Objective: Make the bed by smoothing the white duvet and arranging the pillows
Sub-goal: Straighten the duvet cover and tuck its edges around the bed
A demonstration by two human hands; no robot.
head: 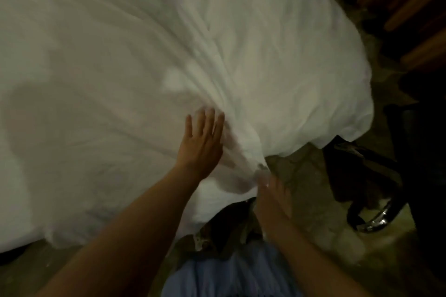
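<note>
The left hand (201, 142) lies flat on the white duvet (149, 55), palm down, fingers straight and slightly spread, pointing toward the far side; its bare forearm runs back to the near left corner. It presses the cloth and holds nothing. Just right of it a thick ridge of folds rises and runs down to the duvet's near edge.

The right hand (271, 196) is lower and to the right, at the near edge of the duvet where a bunched corner hangs down. It is blurred; its fingers reach up toward that hanging fold, and whether they pinch the cloth or only touch it I cannot tell.

The duvet covers the bed across most of the view, from the far left to a rounded corner on the right, with long creases fanning out from the 2 hands. A soft shadow falls over its near left part.

Beyond the bed's right edge there is a dim patterned floor (321, 200). A dark object with a curved shiny metal part (379, 220) stands on it to the right. Wooden slats (410, 7) cross the far right corner. A pale blue garment (231, 272) shows at the near edge, between the 2 arms.

1 duvet is in view.
</note>
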